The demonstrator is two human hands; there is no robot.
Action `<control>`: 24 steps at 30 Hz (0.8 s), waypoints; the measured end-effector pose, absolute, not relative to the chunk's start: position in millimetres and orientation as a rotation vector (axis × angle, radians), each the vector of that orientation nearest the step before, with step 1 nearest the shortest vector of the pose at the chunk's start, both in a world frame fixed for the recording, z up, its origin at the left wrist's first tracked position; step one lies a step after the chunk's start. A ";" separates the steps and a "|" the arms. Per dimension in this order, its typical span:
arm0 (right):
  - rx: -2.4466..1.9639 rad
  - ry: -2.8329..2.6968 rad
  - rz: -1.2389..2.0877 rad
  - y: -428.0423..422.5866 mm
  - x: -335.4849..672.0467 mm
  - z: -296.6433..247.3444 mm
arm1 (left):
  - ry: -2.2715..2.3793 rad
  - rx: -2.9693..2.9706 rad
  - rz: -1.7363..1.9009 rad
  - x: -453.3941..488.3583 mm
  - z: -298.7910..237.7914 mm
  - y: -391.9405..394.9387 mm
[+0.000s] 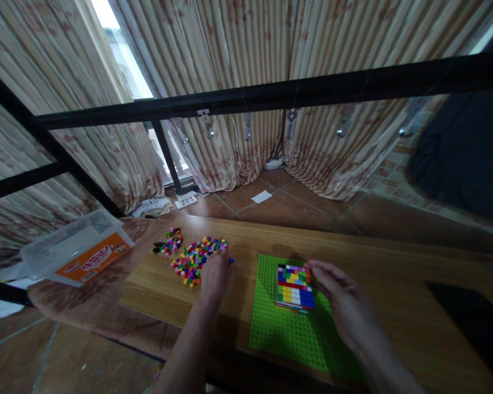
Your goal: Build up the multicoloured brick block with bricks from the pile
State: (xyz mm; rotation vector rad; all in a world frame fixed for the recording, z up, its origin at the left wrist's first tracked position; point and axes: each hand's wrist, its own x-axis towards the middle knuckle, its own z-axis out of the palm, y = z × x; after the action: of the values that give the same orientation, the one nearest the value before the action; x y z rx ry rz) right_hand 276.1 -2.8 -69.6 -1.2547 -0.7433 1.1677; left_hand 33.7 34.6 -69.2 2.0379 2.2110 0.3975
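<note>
My left hand [217, 276] is at the right edge of a pile of small coloured toy bricks [193, 261], its fingers pinched together. What the fingertips hold is hidden; a blue brick [231, 261] shows beside them. On a green studded baseplate [267, 328] stands a squarish block built of multicoloured toy bricks [296, 287], with several layers showing at its near side. The thumb and fingers of my right hand [340, 293] close on this block's far right corner, by some red and orange bricks.
A smaller brick heap [170, 242] lies left of the pile on the wooden table [238, 235]. A clear plastic box with an orange label [78, 246] stands left. A dark flat object [468, 323] lies right. A black metal rail [250, 101] crosses beyond the table, before curtains.
</note>
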 end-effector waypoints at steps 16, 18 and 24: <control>-1.208 -0.890 0.931 -6.7 272.8 -62.1 | 1.032 1.118 1.210 63.7 -51.7 19.2; -1.177 -0.996 0.874 -11.2 270.3 -58.7 | 0.936 1.024 1.179 71.4 -47.2 14.2; -1.049 -1.377 0.701 -24.0 258.6 -54.3 | 0.793 0.998 1.100 87.3 -43.9 7.9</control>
State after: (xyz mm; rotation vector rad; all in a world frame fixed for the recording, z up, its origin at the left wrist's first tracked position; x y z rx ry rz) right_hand 258.6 -24.0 -54.3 -1.0485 -1.3772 0.7006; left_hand 87.3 7.9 -43.9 0.9984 0.7927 1.0997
